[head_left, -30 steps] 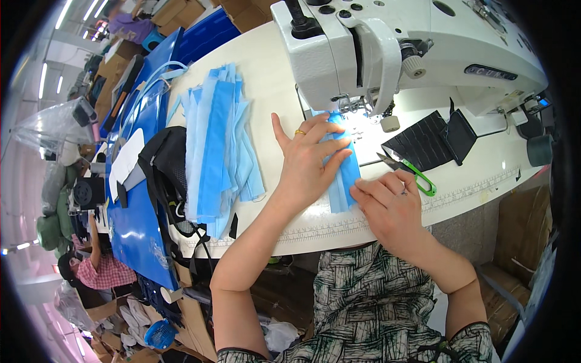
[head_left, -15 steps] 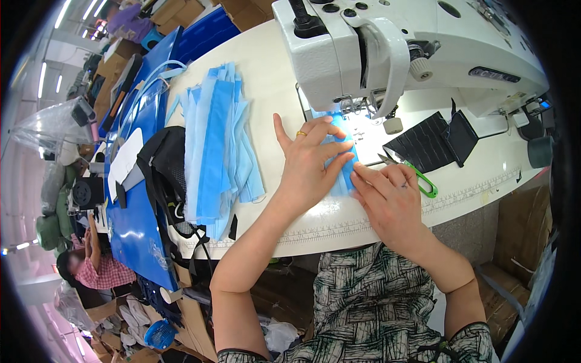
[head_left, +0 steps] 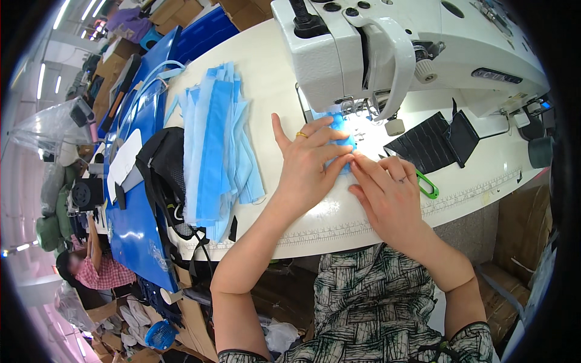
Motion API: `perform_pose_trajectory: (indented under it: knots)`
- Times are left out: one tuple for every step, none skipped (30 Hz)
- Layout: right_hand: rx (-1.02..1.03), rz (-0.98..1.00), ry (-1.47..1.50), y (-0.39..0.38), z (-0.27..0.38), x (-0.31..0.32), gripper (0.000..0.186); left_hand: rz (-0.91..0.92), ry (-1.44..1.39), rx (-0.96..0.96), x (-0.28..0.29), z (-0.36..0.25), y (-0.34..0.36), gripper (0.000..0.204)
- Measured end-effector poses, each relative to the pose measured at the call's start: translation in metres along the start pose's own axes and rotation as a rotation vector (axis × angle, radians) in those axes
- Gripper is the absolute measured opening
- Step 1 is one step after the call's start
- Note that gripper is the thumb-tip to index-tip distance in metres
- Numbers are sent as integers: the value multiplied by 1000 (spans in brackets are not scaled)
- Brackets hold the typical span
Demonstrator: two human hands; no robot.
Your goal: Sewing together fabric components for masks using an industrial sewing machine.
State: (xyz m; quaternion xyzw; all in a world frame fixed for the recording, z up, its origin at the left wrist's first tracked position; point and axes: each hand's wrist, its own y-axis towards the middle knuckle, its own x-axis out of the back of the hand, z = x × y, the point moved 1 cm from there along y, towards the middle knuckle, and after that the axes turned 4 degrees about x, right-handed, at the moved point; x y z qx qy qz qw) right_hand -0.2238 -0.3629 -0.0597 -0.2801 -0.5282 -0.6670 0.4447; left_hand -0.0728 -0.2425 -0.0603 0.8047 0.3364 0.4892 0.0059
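Moved: both hands now sit closer under the white sewing machine (head_left: 387,54), feeding the small blue fabric piece (head_left: 340,130) forward.
Stack: blue fabric strips (head_left: 218,151), left on the white table (head_left: 339,212).
Room: workshop, cardboard boxes (head_left: 175,9).
Left hand (head_left: 308,163): flat, fingers spread, pressing the piece.
Right hand (head_left: 390,193): fingertips pinning its edge.

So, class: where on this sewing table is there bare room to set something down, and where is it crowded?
Bare white table lies between the stack of blue fabric pieces and the sewing machine, and along the front edge right of the right hand. It is crowded under the needle, where both hands press a blue piece, the left hand spread flat.
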Motion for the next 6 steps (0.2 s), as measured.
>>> perform_pose_trajectory:
  knots:
    - [3, -4, -8, 1, 0, 0, 41, -1, 5, 6, 0, 0, 0, 4]
    - [9, 1, -15, 2, -1, -1, 42, 0, 7, 13, 0, 1, 1, 4]
    - [10, 10, -13, 3, -1, -1, 43, 0, 12, 11, 1, 1, 1, 4]
    - [13, 6, -21, 3, -1, -1, 43, 21, 14, 33, 2, 1, 1, 7]
    - [12, 17, -27, 4, -2, -2, 45, 40, 13, 54, 3, 1, 1, 10]
    - [10, 29, -33, 4, -2, -2, 46, 53, 21, 58, 3, 1, 1, 10]
